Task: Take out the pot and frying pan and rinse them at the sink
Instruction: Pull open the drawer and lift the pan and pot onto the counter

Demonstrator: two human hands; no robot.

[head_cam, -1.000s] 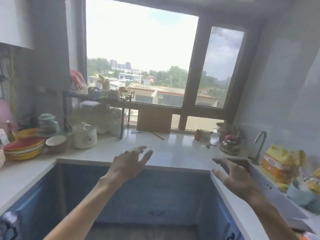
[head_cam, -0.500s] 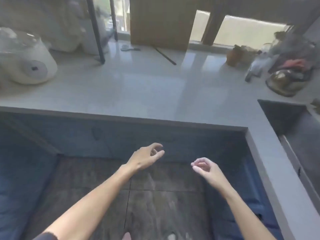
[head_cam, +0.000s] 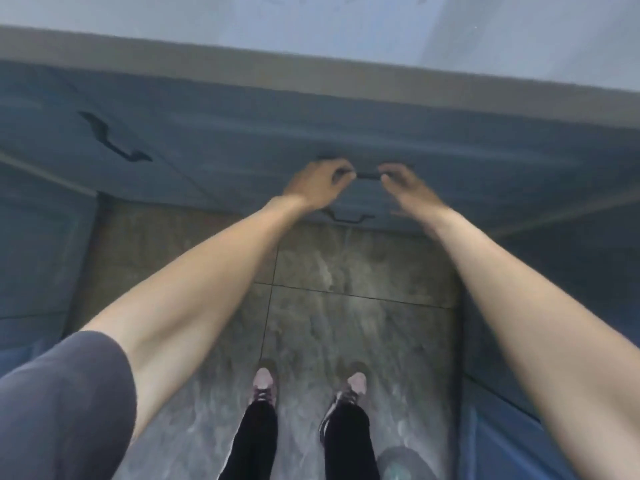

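Tabletop point(head_cam: 311, 15) edge runs across the top; blue cabinet front point(head_cam: 242, 133) below it, floor point(head_cam: 346, 289) underneath. I see both hands at one dark drawer handle point(head_cam: 367, 175), its long axis left-right. Left hand point(head_cam: 317, 183) curled around its left end; right hand point(head_cam: 410, 185) loosely curled at the right end, grip uncertain. Pot and frying pan not visible, presumably behind this front.

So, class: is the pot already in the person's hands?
No: both hands, left and right, are at a dark drawer handle; no pot is visible.
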